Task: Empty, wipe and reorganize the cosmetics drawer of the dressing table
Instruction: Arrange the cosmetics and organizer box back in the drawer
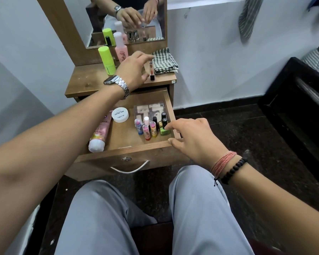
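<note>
1. Standing pulled open below the dressing table top [92, 80], the cosmetics drawer [129, 147] is seen holding a pink tube [101, 129], a white nail polish remover jar [120, 115] and upright small bottles.
2. The left hand [134, 70] is held spread beside an upright lip gloss [151, 70], no contact being discernible.
3. The right hand [193, 138] is loosely spread, one fingertip touching a green nail polish bottle [162, 130].

A brown wood-grain dressing table top [85, 83] holds a neon yellow-green plastic bottle [106, 59], a pale pink bottle with a white cap [121, 49] and a folded green-and-white checked cloth [165, 60]. In the brown wooden drawer [125, 133] lie a round white jar with black lettering [120, 115], a pink tube with a white cap [99, 133] and a small glossy green bottle [163, 131]. A grey-and-white striped cloth [249, 15] hangs on the white wall ledge.
</note>
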